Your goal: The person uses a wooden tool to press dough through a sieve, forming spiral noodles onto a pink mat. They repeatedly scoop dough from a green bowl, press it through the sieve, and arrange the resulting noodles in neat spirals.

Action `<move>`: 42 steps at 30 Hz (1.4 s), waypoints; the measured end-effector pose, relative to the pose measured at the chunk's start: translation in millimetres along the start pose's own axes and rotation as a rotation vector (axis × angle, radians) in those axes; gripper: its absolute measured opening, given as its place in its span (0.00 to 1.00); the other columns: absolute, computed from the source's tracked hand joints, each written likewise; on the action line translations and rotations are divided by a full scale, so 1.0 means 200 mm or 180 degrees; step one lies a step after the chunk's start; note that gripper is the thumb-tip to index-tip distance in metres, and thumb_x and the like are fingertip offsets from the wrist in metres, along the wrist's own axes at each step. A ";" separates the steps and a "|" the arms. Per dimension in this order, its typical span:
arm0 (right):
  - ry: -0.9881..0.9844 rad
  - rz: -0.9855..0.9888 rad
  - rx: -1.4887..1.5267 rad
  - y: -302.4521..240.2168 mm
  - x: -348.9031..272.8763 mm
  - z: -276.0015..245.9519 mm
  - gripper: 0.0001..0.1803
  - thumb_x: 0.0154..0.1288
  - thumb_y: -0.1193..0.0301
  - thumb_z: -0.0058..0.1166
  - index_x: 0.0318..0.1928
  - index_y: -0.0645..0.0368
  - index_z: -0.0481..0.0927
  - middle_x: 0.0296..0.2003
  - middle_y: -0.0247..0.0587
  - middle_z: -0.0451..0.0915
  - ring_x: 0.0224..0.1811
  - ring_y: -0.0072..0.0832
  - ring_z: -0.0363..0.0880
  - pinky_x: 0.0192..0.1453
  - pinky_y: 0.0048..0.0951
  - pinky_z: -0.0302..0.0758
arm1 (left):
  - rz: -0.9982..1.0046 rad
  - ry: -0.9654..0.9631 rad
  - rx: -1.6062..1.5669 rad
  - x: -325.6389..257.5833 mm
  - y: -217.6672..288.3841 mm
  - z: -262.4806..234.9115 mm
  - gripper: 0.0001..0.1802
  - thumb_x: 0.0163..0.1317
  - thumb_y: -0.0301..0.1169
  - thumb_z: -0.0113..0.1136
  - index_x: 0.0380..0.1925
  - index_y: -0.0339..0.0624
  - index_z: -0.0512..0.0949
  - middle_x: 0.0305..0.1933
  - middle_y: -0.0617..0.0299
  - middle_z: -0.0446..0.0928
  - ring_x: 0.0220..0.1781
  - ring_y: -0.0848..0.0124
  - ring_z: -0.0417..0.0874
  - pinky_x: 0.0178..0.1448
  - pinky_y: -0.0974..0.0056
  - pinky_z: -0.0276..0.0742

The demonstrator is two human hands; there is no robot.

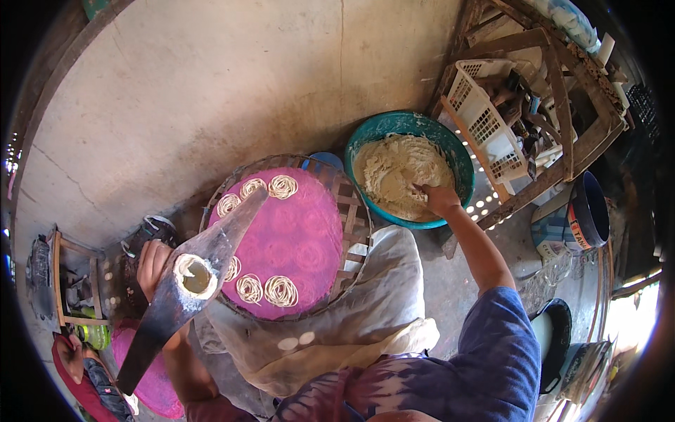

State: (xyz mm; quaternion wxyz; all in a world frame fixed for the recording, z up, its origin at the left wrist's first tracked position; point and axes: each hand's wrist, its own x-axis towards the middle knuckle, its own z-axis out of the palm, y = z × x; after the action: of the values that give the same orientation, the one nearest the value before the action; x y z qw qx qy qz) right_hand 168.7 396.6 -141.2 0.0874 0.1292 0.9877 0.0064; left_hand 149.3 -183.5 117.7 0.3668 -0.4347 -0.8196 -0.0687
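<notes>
Right fingers [427, 191] dig into dough [401, 172], closed on a lump.
Left hand [153, 264] grips the noodle press [190, 278]; its long plank runs diagonally over the pink tray [309, 218], left of the teal bowl [460, 158].

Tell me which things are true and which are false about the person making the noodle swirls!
1. The right hand is in the dough. True.
2. The bowl holding the dough is red. False: it is teal.
3. Noodle coils lie on a pink mat. True.
4. The left hand is holding a spoon. False: it holds the wooden press.
5. The white basket sits left of the tray. False: it is on the right.
</notes>
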 end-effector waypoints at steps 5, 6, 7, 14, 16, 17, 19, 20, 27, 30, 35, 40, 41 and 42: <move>-0.0150 -0.0008 0.0471 -0.14 -0.17 -0.10 0.22 0.67 0.60 0.46 0.60 0.32 0.77 0.44 0.44 0.85 0.47 0.45 0.84 0.51 0.45 0.79 | -0.0555 -0.0118 -0.0113 0.02 0.07 0.02 0.12 0.44 0.34 0.60 0.26 0.38 0.72 0.26 0.52 0.67 0.30 0.53 0.74 0.35 0.53 0.70; -0.0244 0.0076 0.0487 -0.14 -0.24 -0.17 0.21 0.68 0.58 0.46 0.60 0.32 0.77 0.46 0.43 0.85 0.48 0.43 0.84 0.53 0.43 0.79 | -0.0425 -0.0176 -0.0115 0.03 0.07 0.02 0.12 0.45 0.36 0.61 0.26 0.40 0.72 0.27 0.54 0.67 0.31 0.54 0.75 0.36 0.53 0.71; -0.0251 0.0026 0.0571 -0.16 -0.32 -0.24 0.21 0.69 0.56 0.45 0.60 0.31 0.78 0.48 0.41 0.84 0.50 0.41 0.84 0.54 0.41 0.78 | -0.0355 -0.0022 -0.0045 0.03 0.08 0.03 0.13 0.46 0.37 0.61 0.26 0.40 0.72 0.27 0.54 0.68 0.32 0.53 0.77 0.37 0.53 0.72; -0.0357 -0.0870 0.2187 -0.20 -0.82 -1.05 0.15 0.68 0.67 0.57 0.53 0.57 0.83 0.35 0.42 0.86 0.34 0.27 0.83 0.40 0.30 0.76 | -0.0584 -0.0299 -0.0714 0.04 0.16 0.09 0.11 0.50 0.36 0.60 0.27 0.42 0.73 0.28 0.55 0.70 0.32 0.53 0.77 0.34 0.52 0.70; -0.0943 -0.1062 0.2824 -0.30 -0.92 -1.23 0.15 0.70 0.70 0.56 0.53 0.64 0.82 0.30 0.31 0.81 0.27 0.18 0.72 0.33 0.24 0.71 | -0.0396 -0.0226 -0.0618 0.05 0.20 0.11 0.11 0.47 0.36 0.61 0.28 0.44 0.73 0.29 0.58 0.71 0.32 0.56 0.78 0.34 0.54 0.72; -0.1047 -0.1405 0.3045 -0.37 -0.95 -1.29 0.14 0.71 0.70 0.56 0.52 0.65 0.82 0.29 0.29 0.79 0.26 0.17 0.69 0.32 0.23 0.70 | -0.0365 -0.0164 -0.0551 0.05 0.21 0.12 0.11 0.47 0.36 0.61 0.29 0.44 0.74 0.29 0.59 0.71 0.32 0.58 0.78 0.34 0.55 0.74; -0.1330 -0.1748 0.3262 -0.53 -0.96 -1.36 0.15 0.71 0.70 0.56 0.53 0.66 0.82 0.30 0.31 0.82 0.26 0.17 0.72 0.32 0.24 0.71 | -0.0184 -0.0034 -0.0410 0.03 0.24 0.12 0.12 0.46 0.36 0.62 0.28 0.45 0.74 0.29 0.60 0.71 0.31 0.60 0.78 0.33 0.58 0.75; -0.1493 -0.1752 0.3249 -0.60 -0.95 -1.39 0.16 0.71 0.69 0.56 0.53 0.66 0.82 0.30 0.32 0.83 0.27 0.17 0.74 0.32 0.24 0.71 | -0.0211 0.0009 -0.0453 0.02 0.24 0.10 0.11 0.46 0.36 0.62 0.28 0.45 0.74 0.29 0.60 0.71 0.30 0.60 0.79 0.32 0.58 0.76; 0.2216 -0.2977 -0.0256 -1.00 -1.05 -1.53 0.09 0.60 0.69 0.61 0.41 0.47 0.88 0.24 0.31 0.81 0.23 0.26 0.79 0.28 0.30 0.73 | -0.0649 0.0073 -0.0251 -0.06 0.28 0.03 0.09 0.53 0.37 0.61 0.31 0.48 0.75 0.32 0.61 0.75 0.32 0.61 0.81 0.32 0.57 0.76; 0.2883 -0.3003 -0.0913 -1.28 -1.20 -1.41 0.16 0.56 0.70 0.58 0.47 0.46 0.85 0.21 0.27 0.70 0.21 0.23 0.73 0.25 0.28 0.70 | -0.1033 0.0234 -0.0331 -0.09 0.29 0.01 0.08 0.55 0.36 0.59 0.33 0.49 0.76 0.31 0.62 0.75 0.33 0.61 0.82 0.33 0.56 0.77; 0.2705 -0.3216 -0.0380 -1.37 -1.32 -1.33 0.22 0.55 0.72 0.58 0.53 0.52 0.83 0.22 0.28 0.70 0.21 0.23 0.71 0.23 0.28 0.68 | -0.1467 -0.0159 0.0104 -0.23 0.21 -0.10 0.21 0.43 0.40 0.70 0.37 0.46 0.76 0.35 0.54 0.74 0.39 0.53 0.79 0.41 0.53 0.77; 0.2841 -0.2504 0.0023 -1.26 -1.32 -1.38 0.21 0.56 0.72 0.61 0.53 0.52 0.83 0.19 0.31 0.69 0.17 0.26 0.71 0.19 0.32 0.67 | -0.1953 -0.0029 0.0359 -0.37 0.13 -0.19 0.19 0.47 0.35 0.70 0.40 0.45 0.79 0.37 0.58 0.78 0.43 0.54 0.81 0.44 0.54 0.78; 0.2775 -0.2682 0.0051 -1.26 -1.32 -1.39 0.20 0.56 0.72 0.60 0.52 0.52 0.83 0.19 0.31 0.69 0.17 0.26 0.72 0.19 0.32 0.67 | -0.1720 0.0282 0.0251 -0.38 0.13 -0.20 0.17 0.48 0.35 0.69 0.39 0.45 0.79 0.37 0.58 0.79 0.43 0.54 0.81 0.45 0.54 0.78; 0.2736 -0.2795 0.0076 -1.28 -1.32 -1.40 0.20 0.56 0.72 0.60 0.51 0.52 0.83 0.20 0.31 0.69 0.18 0.27 0.72 0.20 0.32 0.68 | -0.1827 0.0254 0.0211 -0.38 0.14 -0.20 0.16 0.49 0.35 0.68 0.39 0.45 0.79 0.37 0.57 0.78 0.42 0.54 0.81 0.44 0.54 0.78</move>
State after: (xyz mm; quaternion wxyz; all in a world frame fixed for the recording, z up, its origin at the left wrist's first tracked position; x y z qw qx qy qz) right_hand 306.6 84.7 170.1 -0.3257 -0.3029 0.8956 0.0102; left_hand 218.7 -234.5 90.9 0.3783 -0.1698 -0.8958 -0.1600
